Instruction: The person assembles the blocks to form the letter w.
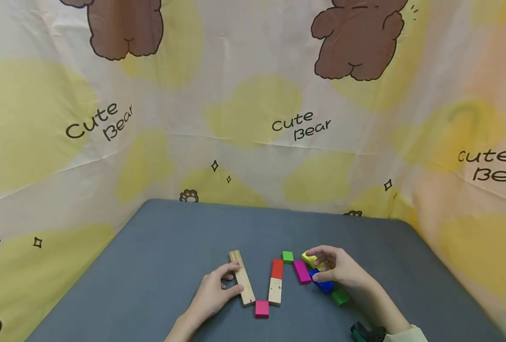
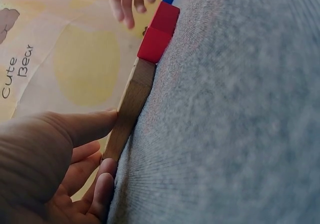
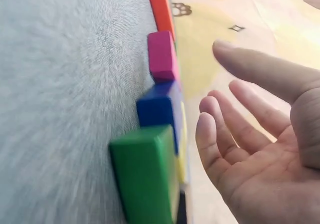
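Observation:
My left hand (image 1: 212, 288) pinches a plain wooden block (image 1: 246, 289) from its left side, thumb at the near part and fingers toward the far end. Another plain wooden block (image 1: 235, 256) continues that line away from me. A pink block (image 1: 261, 309) lies at the near end, followed by a pale wooden block (image 1: 275, 291) and a red block (image 1: 277, 269). Over the right-hand cluster hovers my right hand (image 1: 342, 270), fingers loosely bent and holding nothing. Beneath and beside it are a blue block (image 1: 324, 286), a yellow block (image 1: 308, 258) and a magenta block (image 1: 302, 272).
A small green block (image 1: 287, 257) touches the red one's far corner. Another green block (image 1: 340, 298) lies nearer me, past the blue one. A black and teal object (image 1: 366, 333) is beside my right sleeve. Printed bear cloth (image 1: 244, 109) hangs behind the grey table (image 1: 150, 266).

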`<action>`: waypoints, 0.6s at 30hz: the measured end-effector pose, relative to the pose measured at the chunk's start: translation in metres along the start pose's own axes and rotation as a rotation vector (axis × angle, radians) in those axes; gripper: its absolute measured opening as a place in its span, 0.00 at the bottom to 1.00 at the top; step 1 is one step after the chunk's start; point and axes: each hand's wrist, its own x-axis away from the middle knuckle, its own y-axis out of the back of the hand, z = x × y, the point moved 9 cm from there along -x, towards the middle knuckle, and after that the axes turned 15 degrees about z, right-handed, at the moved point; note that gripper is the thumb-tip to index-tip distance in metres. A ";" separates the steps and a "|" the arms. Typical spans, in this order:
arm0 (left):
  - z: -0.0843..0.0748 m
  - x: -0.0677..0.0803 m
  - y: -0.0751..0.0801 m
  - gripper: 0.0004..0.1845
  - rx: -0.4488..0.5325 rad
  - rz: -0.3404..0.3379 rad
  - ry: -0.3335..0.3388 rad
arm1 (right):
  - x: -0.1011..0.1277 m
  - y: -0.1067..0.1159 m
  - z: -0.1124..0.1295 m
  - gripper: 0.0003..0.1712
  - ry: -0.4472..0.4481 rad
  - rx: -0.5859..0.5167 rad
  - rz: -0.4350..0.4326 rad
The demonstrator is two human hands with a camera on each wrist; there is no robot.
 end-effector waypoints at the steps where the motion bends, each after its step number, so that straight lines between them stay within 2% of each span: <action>1: -0.001 -0.001 0.003 0.27 -0.008 -0.008 -0.005 | 0.003 0.003 0.002 0.29 -0.004 0.008 -0.017; 10: 0.000 -0.001 0.005 0.27 -0.017 -0.008 -0.009 | 0.052 0.009 -0.006 0.27 -0.119 -0.016 -0.154; 14: -0.001 -0.001 0.004 0.27 -0.020 -0.007 -0.007 | 0.059 0.008 -0.006 0.26 -0.141 -0.029 -0.208; 18: -0.002 -0.002 0.004 0.26 -0.025 -0.017 -0.009 | 0.057 0.006 -0.010 0.25 -0.181 -0.015 -0.221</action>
